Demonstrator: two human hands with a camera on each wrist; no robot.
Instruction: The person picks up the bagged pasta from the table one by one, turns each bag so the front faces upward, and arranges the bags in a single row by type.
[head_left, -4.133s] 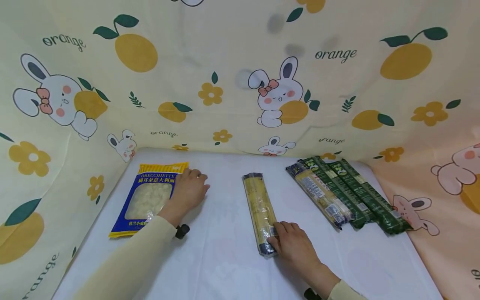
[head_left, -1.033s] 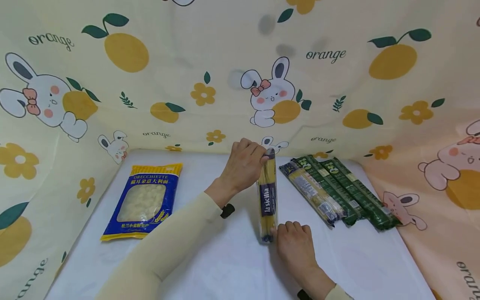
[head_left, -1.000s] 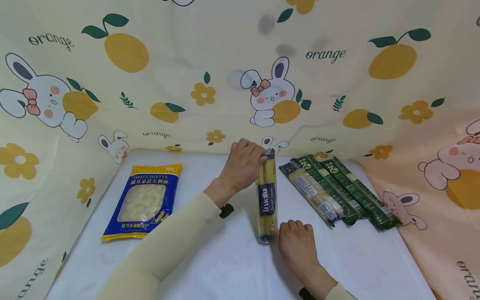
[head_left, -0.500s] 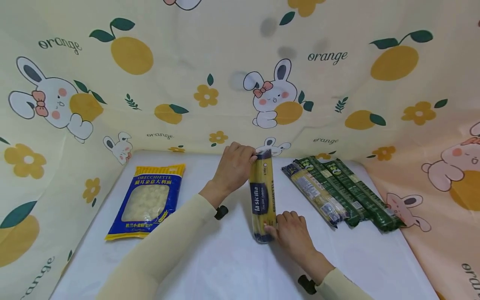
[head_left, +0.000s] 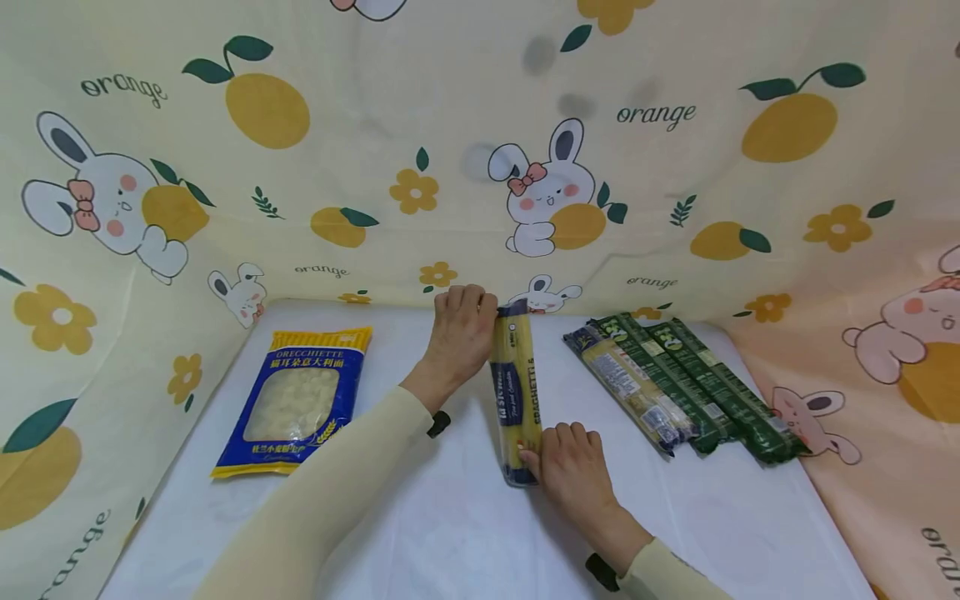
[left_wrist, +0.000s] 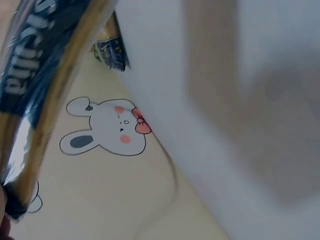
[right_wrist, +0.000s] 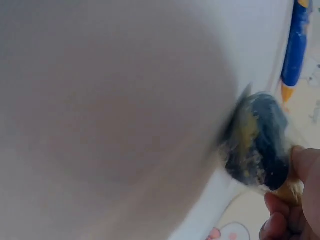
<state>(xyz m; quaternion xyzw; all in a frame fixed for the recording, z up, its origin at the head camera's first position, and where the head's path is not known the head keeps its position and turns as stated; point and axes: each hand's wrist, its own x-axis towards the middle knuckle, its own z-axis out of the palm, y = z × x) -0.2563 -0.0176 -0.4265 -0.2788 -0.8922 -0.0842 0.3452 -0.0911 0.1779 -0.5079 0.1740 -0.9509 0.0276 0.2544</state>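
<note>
A long, narrow spaghetti packet (head_left: 516, 392) sits at the centre of the head view, running lengthwise up the frame between both hands. Its clear film shows straight yellow strands under a dark blue printed band; the left wrist view catches a glossy streak on the plastic, and the right wrist view shows a rounded, crinkled, dark end. The left hand (head_left: 459, 337) has its grip closed on the packet's upper end, fingers bent. The right hand (head_left: 573, 475) pinches the lower right edge, its grip closed to the packet's thickness, thumb across the front.

At left on the smooth white tabletop (head_left: 420, 517) lies a flat blue-and-yellow bag (head_left: 292, 404), its clear window showing small, lumpy pale pasta. At right, slanting side by side, lie a clear, dark-ended pack (head_left: 633, 387) and two slim green packets (head_left: 727, 392) in shiny wrapping. Rabbit-and-orange printed cloth (head_left: 465, 83) fills the upper frame.
</note>
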